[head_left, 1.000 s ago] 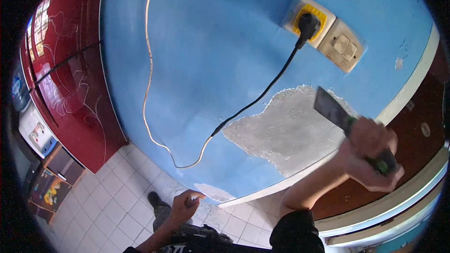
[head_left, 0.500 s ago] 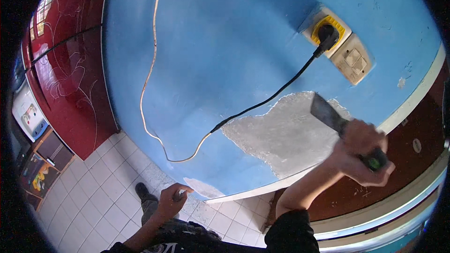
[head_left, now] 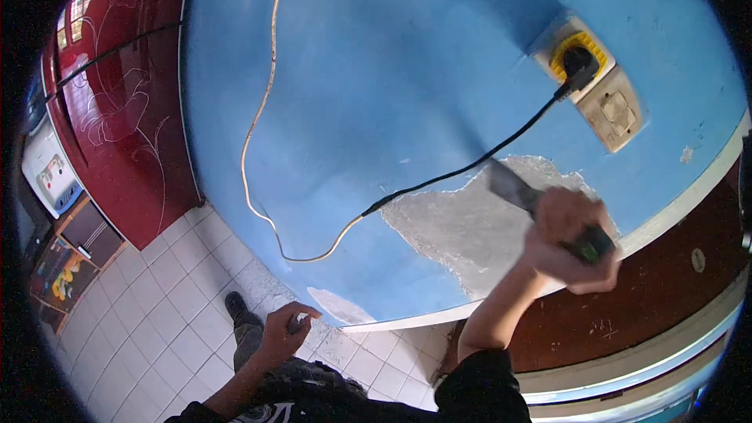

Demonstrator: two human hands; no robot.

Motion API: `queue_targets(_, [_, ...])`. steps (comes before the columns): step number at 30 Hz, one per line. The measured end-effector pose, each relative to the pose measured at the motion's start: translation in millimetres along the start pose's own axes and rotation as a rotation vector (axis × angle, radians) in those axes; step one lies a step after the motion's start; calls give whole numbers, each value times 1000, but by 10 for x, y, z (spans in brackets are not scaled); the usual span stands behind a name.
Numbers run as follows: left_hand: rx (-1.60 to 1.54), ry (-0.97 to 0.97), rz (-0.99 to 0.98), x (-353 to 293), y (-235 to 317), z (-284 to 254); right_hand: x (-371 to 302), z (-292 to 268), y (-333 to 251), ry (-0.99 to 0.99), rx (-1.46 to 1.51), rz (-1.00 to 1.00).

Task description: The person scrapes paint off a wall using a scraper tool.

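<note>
My right hand (head_left: 568, 239), slightly smeared by motion, is wrapped round the dark handle of a scraper (head_left: 512, 187). Its flat metal blade points up and to the left, over the top edge of a bare grey patch (head_left: 470, 223) in the blue wall (head_left: 376, 102). The blade tip is close beneath the black part of a cable (head_left: 450, 176); whether it touches the wall I cannot tell. Low in front of me, my left hand (head_left: 283, 334) has curled fingers with a small dark thing partly showing in them. A smaller peeled patch (head_left: 341, 305) lies just beyond it.
A black plug in a yellow adapter (head_left: 580, 59) fills the wall socket, with a switch plate (head_left: 615, 113) beside it. The cable loops down the wall. A brown door frame (head_left: 666, 274) borders the right. Left are a red glossy panel (head_left: 117, 125) and white floor tiles (head_left: 149, 305).
My right hand and the scraper have moved left across the top of the grey patch. My left hand keeps its curled pose. The whole view has shifted slightly.
</note>
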State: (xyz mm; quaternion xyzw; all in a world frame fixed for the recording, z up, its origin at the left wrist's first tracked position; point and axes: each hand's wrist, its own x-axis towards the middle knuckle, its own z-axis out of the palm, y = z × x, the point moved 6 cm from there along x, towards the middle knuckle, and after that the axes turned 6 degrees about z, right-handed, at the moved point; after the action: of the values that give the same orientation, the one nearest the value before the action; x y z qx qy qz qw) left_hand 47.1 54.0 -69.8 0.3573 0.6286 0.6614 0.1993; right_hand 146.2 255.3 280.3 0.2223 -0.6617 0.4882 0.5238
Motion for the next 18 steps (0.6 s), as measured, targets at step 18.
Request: queue_targets(18, [11, 8, 110, 173, -22, 132, -37, -150, -650, -16, -232, -226])
